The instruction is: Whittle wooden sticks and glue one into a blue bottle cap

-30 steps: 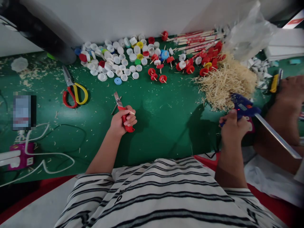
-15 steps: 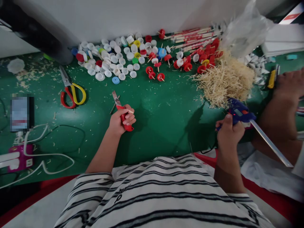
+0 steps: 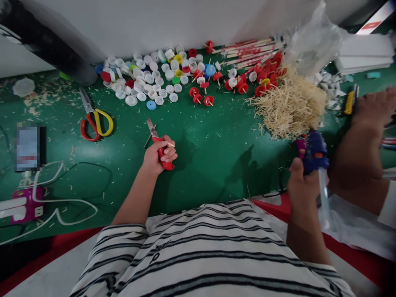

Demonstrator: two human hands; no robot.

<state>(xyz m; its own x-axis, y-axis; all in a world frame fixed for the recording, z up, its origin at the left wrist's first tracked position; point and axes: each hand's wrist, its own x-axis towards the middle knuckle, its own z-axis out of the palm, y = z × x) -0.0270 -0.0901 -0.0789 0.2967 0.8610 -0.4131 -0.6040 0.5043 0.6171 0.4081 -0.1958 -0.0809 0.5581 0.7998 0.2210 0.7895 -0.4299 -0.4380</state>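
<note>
My left hand (image 3: 159, 156) is wrapped round the red handle of a utility knife (image 3: 163, 154), its blade pointing away from me. A small pale stick end shows between the thumb and fingers. My right hand (image 3: 305, 181) grips a blue hot glue gun (image 3: 316, 150), with a clear glue stick (image 3: 324, 198) sticking out of its back toward me. Just beyond the glue gun lies a heap of pale wood shavings (image 3: 292, 105). Bottle caps (image 3: 148, 78), mostly white, spread along the back, beside red caps with sticks through them (image 3: 196, 97).
Scissors (image 3: 95, 119), a phone (image 3: 27, 146) and a pink power strip (image 3: 29, 202) with white cables are on the left. Wrapped chopsticks (image 3: 247, 51) and a plastic bag (image 3: 315, 41) lie at the back. At right, another person's arm (image 3: 361, 144) rests near a yellow cutter (image 3: 349, 101).
My right hand has shifted slightly right and turned the glue gun, so its glue stick now points more straight toward me. My left hand keeps its place with the knife.
</note>
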